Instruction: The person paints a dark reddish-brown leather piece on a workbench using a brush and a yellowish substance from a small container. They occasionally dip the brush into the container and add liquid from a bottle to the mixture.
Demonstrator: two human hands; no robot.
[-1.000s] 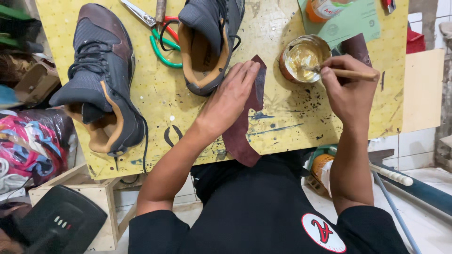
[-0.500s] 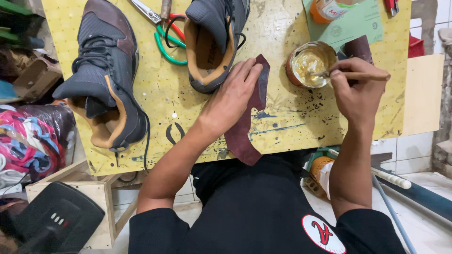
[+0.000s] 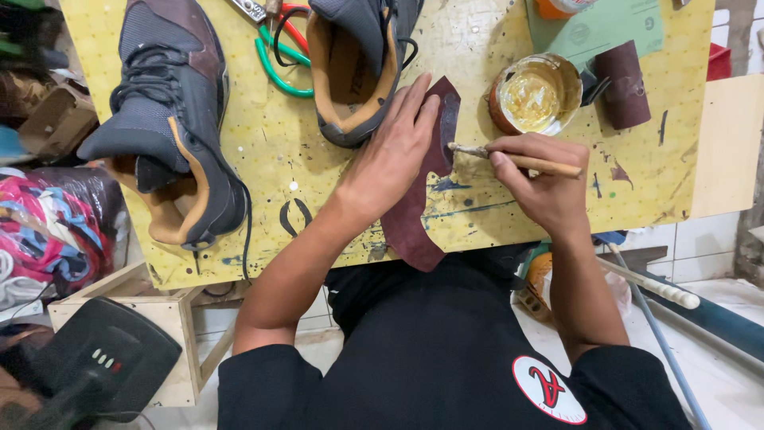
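Head view, looking down on a yellow pegboard worktop [image 3: 263, 151]. Left hand [image 3: 394, 159] lay flat at frame centre, fingers spread narrow and straight, pressing down a dark maroon leather piece [image 3: 414, 215]; the piece ran from under the fingertips toward the lower worktop edge and hung slightly past it. Right hand [image 3: 541, 187], just right of the leather, had its fingers closed around a small wooden-handled brush [image 3: 509, 158], held nearly level, bristle end touching the leather's upper right edge. Above the brush stood an open tin of yellowish glue [image 3: 535, 94]. Right of the tin, a roll of dark abrasive paper [image 3: 625, 84] lay partly on a green sheet [image 3: 605, 28]. A grey shoe with tan lining [image 3: 358, 60] sat at top centre, its heel just beside the left fingertips. Its mate [image 3: 163, 119] lay at upper left. Green- and red-handled scissors [image 3: 278, 56] lay between the two shoes.
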